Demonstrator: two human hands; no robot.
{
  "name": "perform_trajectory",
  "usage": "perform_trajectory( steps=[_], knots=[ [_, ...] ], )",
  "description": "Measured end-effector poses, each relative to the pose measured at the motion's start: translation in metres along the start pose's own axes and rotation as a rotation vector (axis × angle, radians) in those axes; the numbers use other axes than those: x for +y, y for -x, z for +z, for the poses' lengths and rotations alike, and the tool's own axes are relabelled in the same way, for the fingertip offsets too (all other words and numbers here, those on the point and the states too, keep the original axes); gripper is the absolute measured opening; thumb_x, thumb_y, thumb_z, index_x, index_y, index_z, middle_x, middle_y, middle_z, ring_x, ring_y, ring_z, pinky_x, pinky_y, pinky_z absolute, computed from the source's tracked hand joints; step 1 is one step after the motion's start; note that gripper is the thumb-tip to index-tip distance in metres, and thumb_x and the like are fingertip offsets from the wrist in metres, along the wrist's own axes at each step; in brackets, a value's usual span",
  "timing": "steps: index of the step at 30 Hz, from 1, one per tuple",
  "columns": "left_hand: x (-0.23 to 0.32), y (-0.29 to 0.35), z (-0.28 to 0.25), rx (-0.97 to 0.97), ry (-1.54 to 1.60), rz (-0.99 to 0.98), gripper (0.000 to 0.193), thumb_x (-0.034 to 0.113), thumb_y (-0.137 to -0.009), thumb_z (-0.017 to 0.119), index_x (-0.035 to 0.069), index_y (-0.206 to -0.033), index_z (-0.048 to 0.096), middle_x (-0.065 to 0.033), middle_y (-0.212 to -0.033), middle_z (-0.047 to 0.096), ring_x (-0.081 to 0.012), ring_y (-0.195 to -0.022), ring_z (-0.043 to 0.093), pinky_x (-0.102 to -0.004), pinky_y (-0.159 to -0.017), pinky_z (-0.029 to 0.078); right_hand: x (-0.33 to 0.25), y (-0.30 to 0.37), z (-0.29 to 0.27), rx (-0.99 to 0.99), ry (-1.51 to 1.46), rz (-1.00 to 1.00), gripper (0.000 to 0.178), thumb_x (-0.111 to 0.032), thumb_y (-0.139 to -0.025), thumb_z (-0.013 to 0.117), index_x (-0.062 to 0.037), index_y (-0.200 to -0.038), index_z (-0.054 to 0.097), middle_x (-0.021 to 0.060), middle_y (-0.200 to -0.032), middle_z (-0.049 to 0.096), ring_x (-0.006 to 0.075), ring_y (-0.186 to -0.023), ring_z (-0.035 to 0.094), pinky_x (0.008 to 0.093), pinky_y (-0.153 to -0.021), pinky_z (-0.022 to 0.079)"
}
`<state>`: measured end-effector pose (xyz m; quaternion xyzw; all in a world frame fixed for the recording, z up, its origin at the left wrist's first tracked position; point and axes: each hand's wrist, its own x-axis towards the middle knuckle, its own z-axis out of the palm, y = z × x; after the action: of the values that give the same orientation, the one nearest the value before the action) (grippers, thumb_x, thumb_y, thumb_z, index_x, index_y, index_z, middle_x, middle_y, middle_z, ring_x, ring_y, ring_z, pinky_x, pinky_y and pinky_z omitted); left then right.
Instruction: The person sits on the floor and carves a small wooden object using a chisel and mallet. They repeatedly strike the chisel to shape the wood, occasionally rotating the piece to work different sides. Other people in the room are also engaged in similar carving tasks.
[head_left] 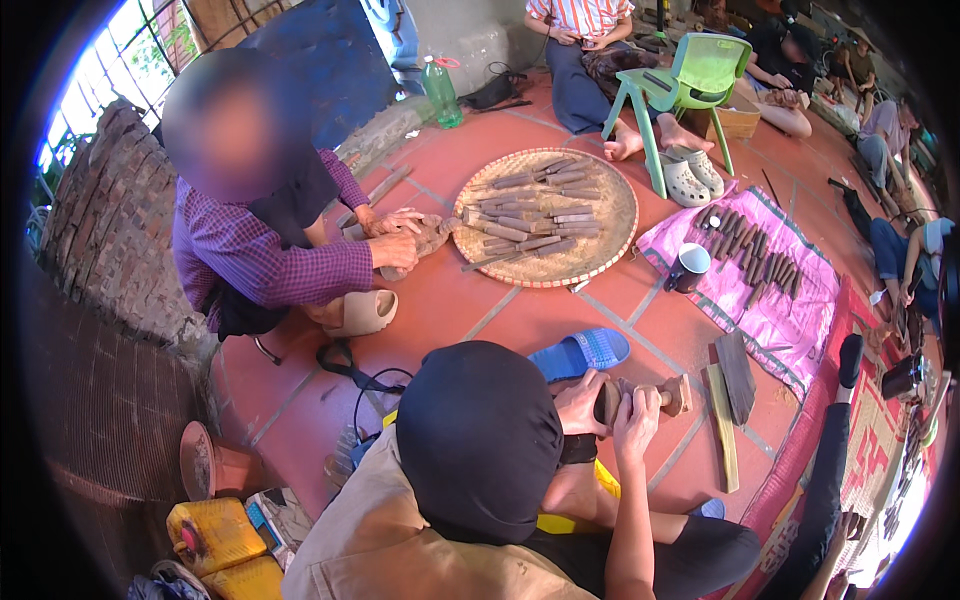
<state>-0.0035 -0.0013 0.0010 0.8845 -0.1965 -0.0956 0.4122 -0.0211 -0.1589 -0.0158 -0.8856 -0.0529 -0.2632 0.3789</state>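
Neither my left hand nor my right hand shows in the head view. Directly below, a person in a black cap and tan shirt, seen from behind, grips a brown wooden piece [675, 396] with a narrow neck and a blocky end in both hands. At the left, a person in a purple checked shirt bends over a rough brown piece [430, 238], both hands on it. Beside it lies a round woven tray [620, 235] bearing many brown sticks [517, 222]. Dark, shorter sticks [745, 245] are spread on a pink cloth [700, 300].
A dark cup [688, 268] stands on the cloth's edge. Around the tiled floor are a blue slipper [580, 354], wooden slats [722, 425], a green chair [705, 75], grey clogs [690, 178], a green bottle [441, 93] and yellow jugs [220, 540]. More people sit at the back and right.
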Motion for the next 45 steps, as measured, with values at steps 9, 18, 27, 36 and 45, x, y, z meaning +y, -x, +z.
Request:
perform_trajectory(
  steps=[9, 18, 27, 36, 45],
  knots=[
    [0.000, 0.000, 0.000, -0.004, -0.011, -0.017, 0.088, 0.030, -0.061, 0.088, 0.000, -0.129, 0.040, -0.0202, -0.124, 0.041, -0.0426, -0.112, 0.055, -0.0482, -0.091, 0.050, -0.006, 0.001, -0.002, -0.006, -0.053, 0.079, 0.004, 0.001, -0.083, 0.061, 0.0026, -0.086, 0.060, 0.0196, -0.093, 0.055, 0.0387, -0.095, 0.054, 0.0464, -0.085, 0.046],
    [-0.002, 0.001, 0.002, 0.002, -0.029, -0.005, 0.090, 0.031, -0.061, 0.088, -0.001, -0.130, 0.039, -0.0209, -0.125, 0.040, -0.0436, -0.110, 0.055, -0.0487, -0.089, 0.050, 0.002, 0.002, 0.002, 0.006, -0.082, 0.081, 0.004, 0.001, -0.084, 0.060, 0.0035, -0.085, 0.058, 0.0207, -0.093, 0.056, 0.0395, -0.092, 0.055, 0.0472, -0.083, 0.046],
    [0.001, 0.000, -0.001, -0.028, -0.023, -0.027, 0.090, 0.032, -0.062, 0.087, -0.001, -0.130, 0.038, -0.0211, -0.126, 0.039, -0.0434, -0.112, 0.055, -0.0492, -0.089, 0.049, 0.005, 0.002, 0.001, -0.002, -0.074, 0.079, 0.004, -0.001, -0.085, 0.060, 0.0028, -0.086, 0.060, 0.0210, -0.094, 0.057, 0.0395, -0.090, 0.056, 0.0472, -0.081, 0.047],
    [0.002, -0.001, -0.001, -0.039, -0.050, -0.035, 0.101, 0.038, -0.058, 0.089, -0.003, -0.134, 0.037, -0.0203, -0.128, 0.039, -0.0417, -0.116, 0.054, -0.0486, -0.092, 0.050, 0.003, 0.003, -0.001, -0.014, -0.075, 0.079, 0.006, -0.001, -0.087, 0.058, 0.0050, -0.090, 0.058, 0.0220, -0.098, 0.057, 0.0398, -0.091, 0.057, 0.0464, -0.082, 0.048],
    [0.001, -0.001, -0.002, -0.067, -0.050, -0.031, 0.101, 0.036, -0.062, 0.087, -0.007, -0.136, 0.033, -0.0229, -0.128, 0.037, -0.0439, -0.114, 0.054, -0.0478, -0.091, 0.049, 0.004, 0.003, 0.000, -0.008, -0.066, 0.077, 0.006, -0.001, -0.086, 0.059, 0.0039, -0.089, 0.059, 0.0211, -0.096, 0.057, 0.0393, -0.091, 0.057, 0.0464, -0.081, 0.048]
  ],
)
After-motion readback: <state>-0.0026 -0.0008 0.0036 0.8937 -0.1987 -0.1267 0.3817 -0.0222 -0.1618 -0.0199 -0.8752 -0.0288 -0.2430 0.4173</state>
